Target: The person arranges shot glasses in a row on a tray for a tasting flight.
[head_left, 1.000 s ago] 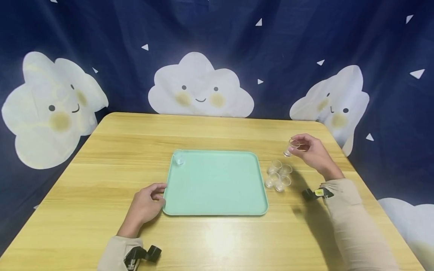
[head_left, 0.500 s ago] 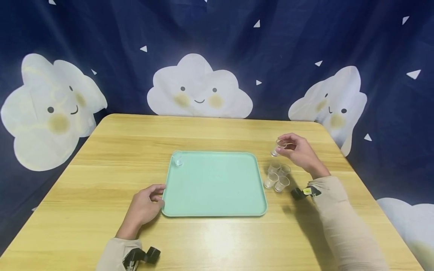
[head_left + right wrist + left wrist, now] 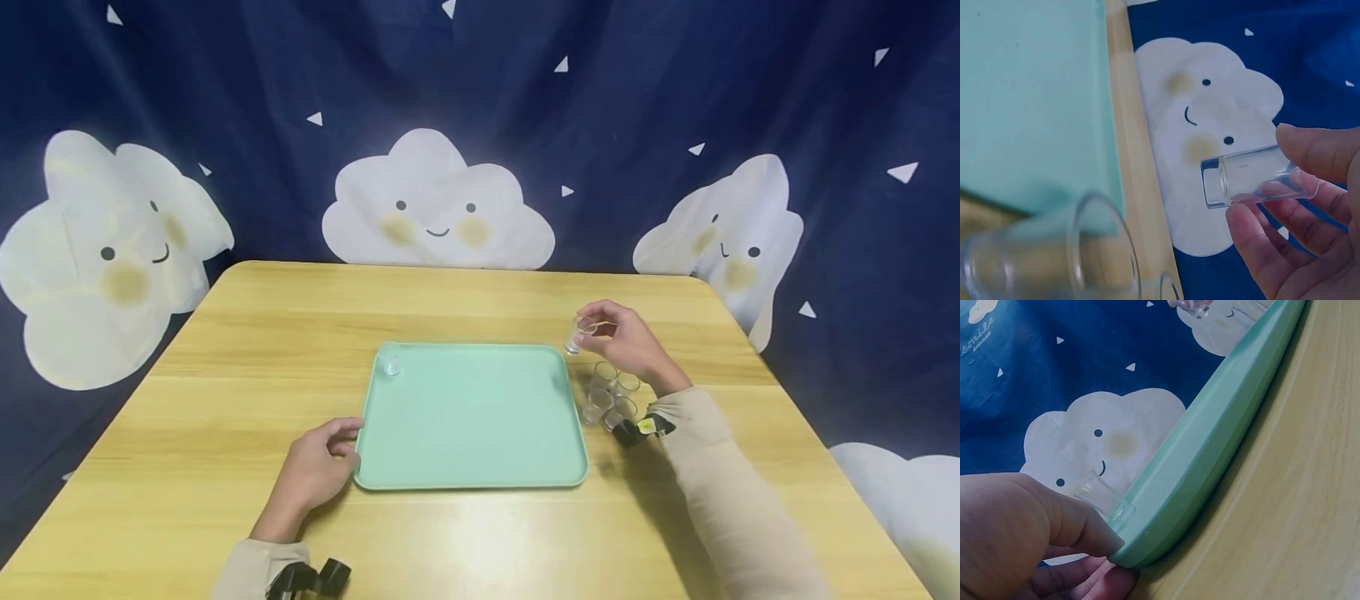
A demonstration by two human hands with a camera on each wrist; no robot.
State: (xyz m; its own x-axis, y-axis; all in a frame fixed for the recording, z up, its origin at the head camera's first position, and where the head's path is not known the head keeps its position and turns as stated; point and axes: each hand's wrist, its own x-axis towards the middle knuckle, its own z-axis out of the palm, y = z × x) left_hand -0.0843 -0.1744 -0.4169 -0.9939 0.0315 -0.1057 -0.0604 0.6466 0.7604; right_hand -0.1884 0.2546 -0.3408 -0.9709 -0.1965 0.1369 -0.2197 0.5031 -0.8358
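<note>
So the right hand (image 3: 626, 342) has a small clear glass (image 3: 576, 337) pinched between the thumb and fingertips, mouth up, base down and leaning a bit. Thumb's on one side, fingers curved along the other, with just the glass's width between them. It's up in the air near the far right corner of the mint green tray (image 3: 472, 417); can't really tell if any of it is above the rim.

Left hand (image 3: 313, 468) is over on the tray's left edge, near side. From the left wrist view the thumb sits on the rim and the fingers tuck in below it, so it's a light pinch with hardly any gap.

There's another clear glass (image 3: 390, 362) standing inside the tray, right in the far left corner. Four more, call them the spare glasses (image 3: 597, 406), are bunched up on the table (image 3: 480, 542) just right of the tray, partly behind the black wrist camera (image 3: 626, 431) on the right arm.

Table's light wood, sleeves (image 3: 720, 475) are beige, and behind it all hangs a dark blue curtain (image 3: 600, 108) with smiley white clouds (image 3: 438, 200) and little white triangles.
</note>
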